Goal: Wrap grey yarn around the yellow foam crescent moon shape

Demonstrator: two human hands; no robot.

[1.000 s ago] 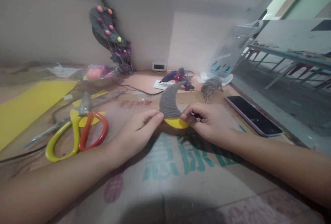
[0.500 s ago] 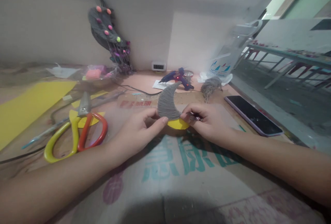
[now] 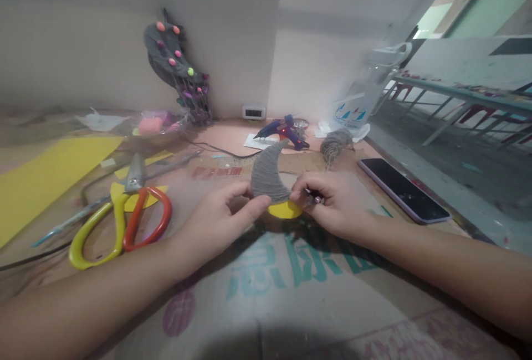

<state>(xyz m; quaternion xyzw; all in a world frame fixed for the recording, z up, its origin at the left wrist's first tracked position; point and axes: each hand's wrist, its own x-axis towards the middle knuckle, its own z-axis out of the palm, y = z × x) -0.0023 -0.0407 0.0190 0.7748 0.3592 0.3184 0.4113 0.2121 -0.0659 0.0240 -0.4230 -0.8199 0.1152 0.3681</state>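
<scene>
"Where's the moon (image 3: 266, 177)?"
"Btwn L hand (image 3: 220, 219) & R hand (image 3: 334, 202), over the cardboard (image 3: 224, 315), twd its far edge."
"Fingers?"
"Both grasping it: L thumb on front, lower L; R fingertips pinching lower R."

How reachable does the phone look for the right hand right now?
Probably yes: the phone lies to the right of the right hand, with nothing visible between them, though that hand is pinching the gray crescent.

On my feed I count two hands (image 3: 220, 217) (image 3: 334, 202), two grey yarn-wrapped crescents (image 3: 267, 174) (image 3: 166, 61), one yellow-and-red-handled pair of scissors (image 3: 120, 213), one dark-blue glue gun (image 3: 283, 127) and one black phone (image 3: 403, 189).
</scene>
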